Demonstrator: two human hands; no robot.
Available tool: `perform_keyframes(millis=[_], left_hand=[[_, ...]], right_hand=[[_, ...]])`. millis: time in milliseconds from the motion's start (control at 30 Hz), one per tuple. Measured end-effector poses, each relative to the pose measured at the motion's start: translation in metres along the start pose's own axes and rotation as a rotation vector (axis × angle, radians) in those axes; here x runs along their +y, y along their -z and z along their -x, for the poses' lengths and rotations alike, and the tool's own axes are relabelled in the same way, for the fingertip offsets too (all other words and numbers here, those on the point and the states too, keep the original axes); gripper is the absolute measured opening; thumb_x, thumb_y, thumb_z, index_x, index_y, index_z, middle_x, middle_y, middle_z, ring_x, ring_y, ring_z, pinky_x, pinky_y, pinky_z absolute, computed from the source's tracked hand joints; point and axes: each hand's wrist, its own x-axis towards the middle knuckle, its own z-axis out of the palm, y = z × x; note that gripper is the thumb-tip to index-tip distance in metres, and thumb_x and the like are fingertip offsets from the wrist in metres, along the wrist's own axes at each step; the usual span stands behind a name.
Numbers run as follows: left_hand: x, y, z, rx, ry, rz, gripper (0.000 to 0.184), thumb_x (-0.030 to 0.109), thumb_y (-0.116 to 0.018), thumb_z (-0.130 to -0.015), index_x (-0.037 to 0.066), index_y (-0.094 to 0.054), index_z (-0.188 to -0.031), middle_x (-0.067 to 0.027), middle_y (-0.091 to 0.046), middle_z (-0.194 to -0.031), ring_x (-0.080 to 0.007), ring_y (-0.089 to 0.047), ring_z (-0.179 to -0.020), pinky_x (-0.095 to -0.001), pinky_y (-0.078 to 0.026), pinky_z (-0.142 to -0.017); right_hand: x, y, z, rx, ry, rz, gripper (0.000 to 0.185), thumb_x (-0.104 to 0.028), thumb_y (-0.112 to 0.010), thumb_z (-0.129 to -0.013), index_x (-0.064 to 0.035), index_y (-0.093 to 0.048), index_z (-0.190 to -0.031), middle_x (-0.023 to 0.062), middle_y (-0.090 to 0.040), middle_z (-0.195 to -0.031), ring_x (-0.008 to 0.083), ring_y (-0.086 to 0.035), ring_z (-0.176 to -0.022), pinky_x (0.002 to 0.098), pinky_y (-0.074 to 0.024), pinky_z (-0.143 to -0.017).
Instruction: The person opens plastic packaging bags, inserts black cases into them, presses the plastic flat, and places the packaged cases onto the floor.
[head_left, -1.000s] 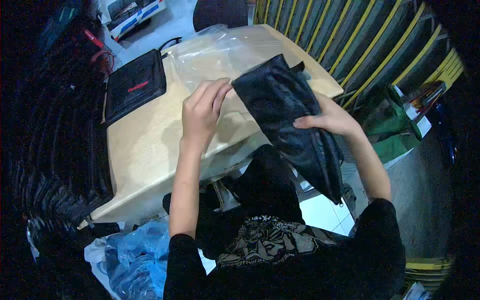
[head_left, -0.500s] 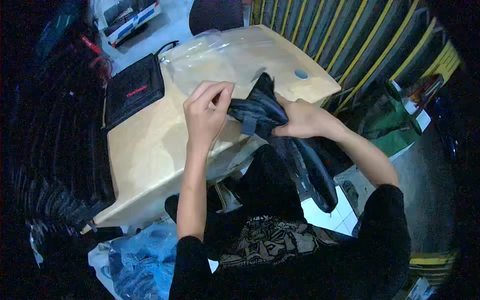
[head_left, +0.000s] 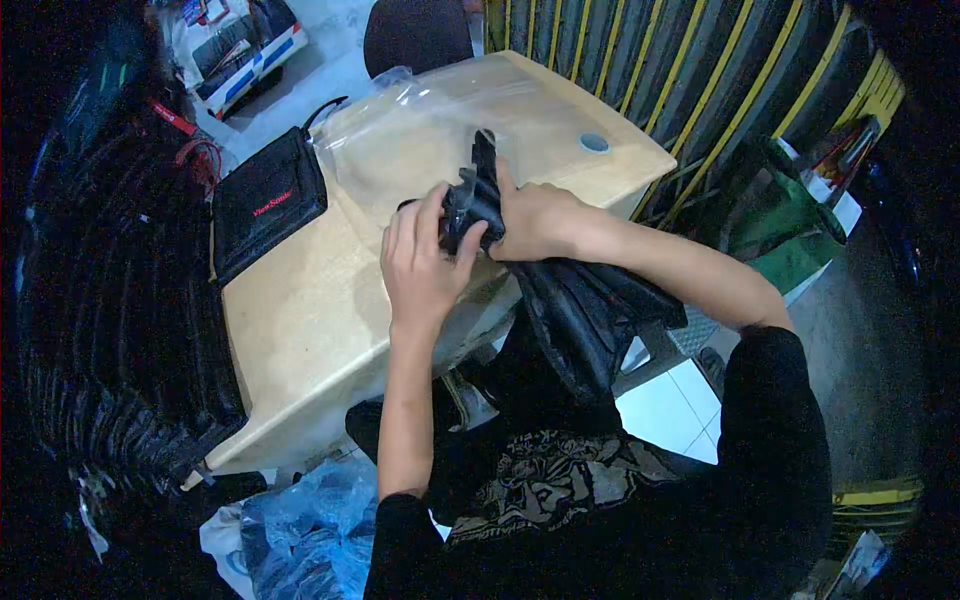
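Note:
A limp black bag (head_left: pixel 585 310), its fabric bunched at the top, hangs over the table's near edge toward my lap. My left hand (head_left: pixel 420 260) curls around the left side of the gathered part, thumb toward me. My right hand (head_left: pixel 545 222) grips the same bunch from the right, with the index finger pointing up along it. A narrow black end sticks up beyond both hands. Part of the bunched fabric is hidden by my fingers.
The light wooden table (head_left: pixel 300 330) carries a flat black ViewSonic bag (head_left: pixel 270 195) and clear plastic sheeting (head_left: pixel 385 125). Stacked black items (head_left: pixel 130 300) stand left. Blue plastic (head_left: pixel 310 530) lies below. A green bag (head_left: pixel 770 215) and yellow-edged stacks (head_left: pixel 640 80) are at right.
My left hand has moved from a pinch at the bag's left end to wrap around the bunch. My right hand has shifted left with it, and the hanging fabric has spread wider.

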Motion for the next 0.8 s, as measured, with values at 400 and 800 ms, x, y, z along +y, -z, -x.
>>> perform_keyframes(millis=[400, 800], left_hand=[[0.005, -0.009, -0.036, 0.212, -0.055, -0.114, 0.014, 0.005, -0.067, -0.082, 0.007, -0.069, -0.095, -0.0072, -0.06, -0.078, -0.0211, -0.06, -0.063, -0.0306, -0.049, -0.055], [-0.006, -0.007, 0.012, 0.085, -0.01, -0.07, 0.02, 0.008, -0.068, -0.081, 0.008, -0.068, -0.101, -0.0076, -0.056, -0.077, -0.0224, -0.058, -0.061, -0.0341, -0.049, -0.056]], right_hand=[[0.002, 0.006, 0.002, -0.025, 0.048, -0.026, 0.108, -0.035, -0.068, -0.072, 0.0044, 0.0, -0.146, 0.0319, -0.063, -0.083, 0.0455, -0.063, -0.078, 0.0458, -0.0511, -0.076], [0.035, -0.001, -0.039, 0.112, 0.113, -0.207, 0.128, -0.08, -0.049, -0.073, 0.0224, -0.006, -0.136, 0.0391, -0.054, -0.114, 0.0435, -0.052, -0.115, 0.0377, -0.043, -0.097]])
